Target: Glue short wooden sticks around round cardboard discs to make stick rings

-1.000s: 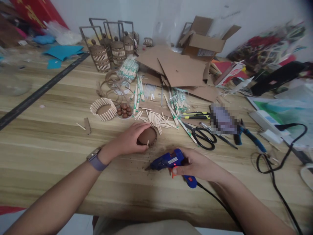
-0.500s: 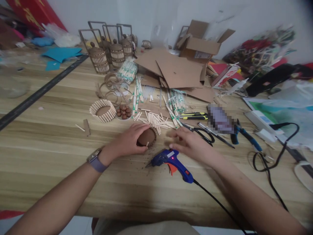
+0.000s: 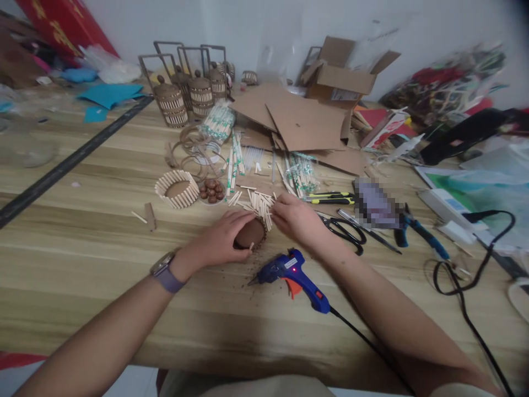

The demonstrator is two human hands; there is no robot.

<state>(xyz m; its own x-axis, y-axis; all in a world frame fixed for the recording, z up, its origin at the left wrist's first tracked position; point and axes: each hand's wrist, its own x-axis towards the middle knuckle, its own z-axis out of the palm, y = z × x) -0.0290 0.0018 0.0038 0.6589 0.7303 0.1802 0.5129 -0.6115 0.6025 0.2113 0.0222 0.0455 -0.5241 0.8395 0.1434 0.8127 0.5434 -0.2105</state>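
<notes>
My left hand (image 3: 225,238) is closed around the left side of a round brown cardboard piece (image 3: 250,234), thumb at its near edge, where a short stick stands. My right hand (image 3: 295,218) has its fingertips together at the right edge of a pile of short wooden sticks (image 3: 260,203); whether a stick is between them is hidden. A blue glue gun (image 3: 289,270) with an orange trigger and a lit red light lies just nearer to me. Left of the pile are a dish of brown beads (image 3: 211,191) and a ring of upright sticks (image 3: 177,189).
Several stick-and-cardboard lanterns (image 3: 171,102) stand at the back. Cardboard sheets (image 3: 306,118) and an open carton (image 3: 341,77) are behind the sticks. Scissors (image 3: 347,231), yellow-black cutters (image 3: 330,197) and blue-handled pliers (image 3: 425,237) lie on the right. The glue gun's cord (image 3: 363,336) runs under my right forearm.
My right hand has moved left and forward from above the glue gun to the stick pile, its fingers drawing together. My left hand keeps its hold on the round piece.
</notes>
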